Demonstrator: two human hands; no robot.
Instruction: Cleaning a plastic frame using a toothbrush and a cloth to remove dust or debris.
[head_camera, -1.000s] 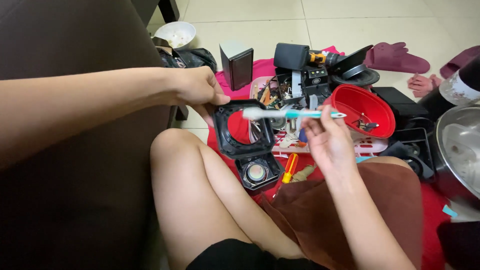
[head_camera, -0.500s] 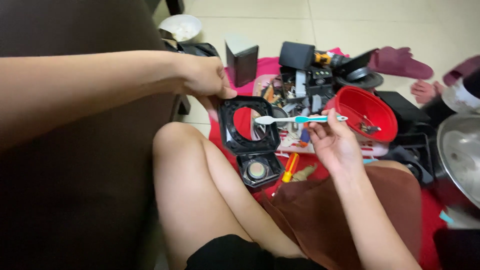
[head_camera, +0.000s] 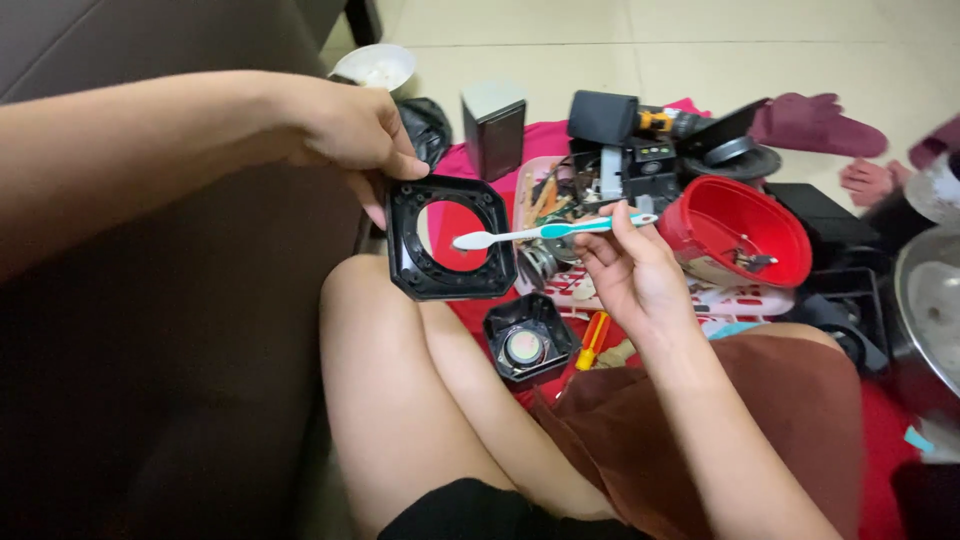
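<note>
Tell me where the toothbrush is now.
In the head view, the toothbrush is held in the right hand, its bristles in front of the black square frame.

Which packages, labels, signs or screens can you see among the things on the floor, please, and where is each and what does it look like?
Small screen panel: on the dark device behind the red bowl, a little rectangle with faint lit marks, too small to tell more.
Printed sheet or pack: flat under the red bowl, white with pink print.
No signs, and no clear labels elsewhere.
</note>
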